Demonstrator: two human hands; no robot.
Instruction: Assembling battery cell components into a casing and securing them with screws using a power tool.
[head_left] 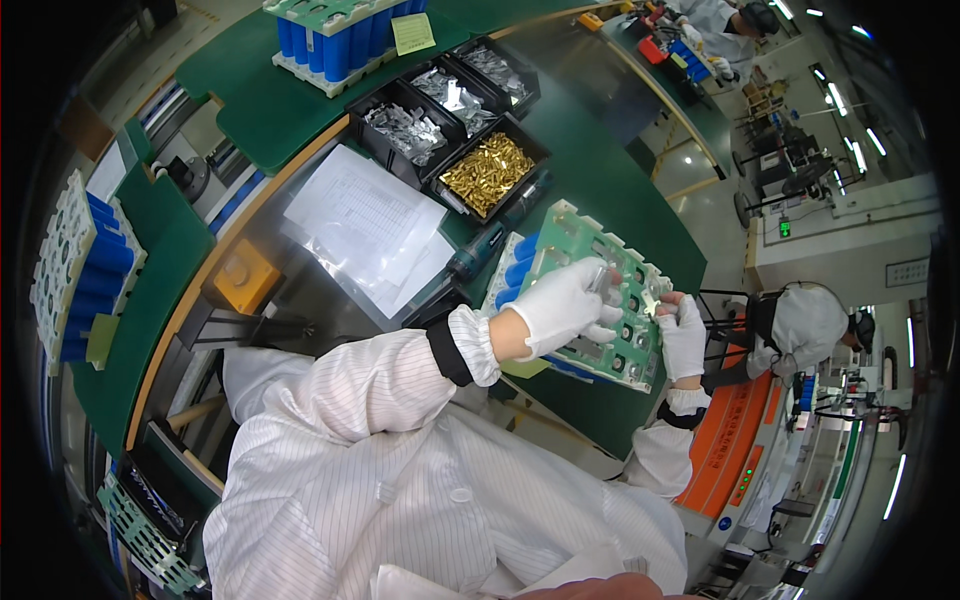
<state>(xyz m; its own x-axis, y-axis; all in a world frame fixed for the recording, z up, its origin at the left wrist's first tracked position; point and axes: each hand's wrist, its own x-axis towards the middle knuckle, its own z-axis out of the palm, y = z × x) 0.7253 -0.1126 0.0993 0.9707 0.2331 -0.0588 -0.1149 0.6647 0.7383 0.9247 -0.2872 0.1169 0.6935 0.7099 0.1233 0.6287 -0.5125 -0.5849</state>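
Observation:
A battery pack of blue cylindrical cells under a pale green plastic holder stands on the green table in front of me. My left hand, white-gloved with fingertips showing, is over the pack's near side. Its fingers are closed on what look like shiny metal tabs. At the pack's right edge my right hand, also gloved, pinches a small shiny metal tab close to the holder's top. My left hand covers part of the holder.
Black bins hold brass screws and metal tabs. Beside them lie papers in a plastic sleeve and a power screwdriver. More battery packs stand at the far table and left. Other people work at right.

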